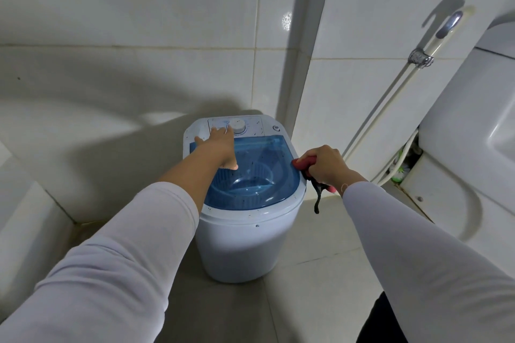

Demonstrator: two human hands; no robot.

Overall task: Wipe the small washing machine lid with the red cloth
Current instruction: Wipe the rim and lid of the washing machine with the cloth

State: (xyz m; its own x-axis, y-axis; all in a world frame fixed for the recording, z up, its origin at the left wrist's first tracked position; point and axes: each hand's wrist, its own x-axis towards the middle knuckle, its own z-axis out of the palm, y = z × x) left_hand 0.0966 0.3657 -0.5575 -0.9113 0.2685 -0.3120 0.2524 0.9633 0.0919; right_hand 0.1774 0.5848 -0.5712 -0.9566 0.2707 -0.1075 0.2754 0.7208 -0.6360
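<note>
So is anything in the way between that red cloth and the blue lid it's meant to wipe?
Nothing visible. The right hand holds the red cloth bunched right at the blue lid's right edge. The left hand lies flat across the lid's back left part, so that patch is covered for now.

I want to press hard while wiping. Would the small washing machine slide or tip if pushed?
Probably slides rather than tips: the small washing machine looks like light plastic, squat, standing on smooth floor tile. The left hand resting on its top likely steadies it while the right hand wipes.
</note>
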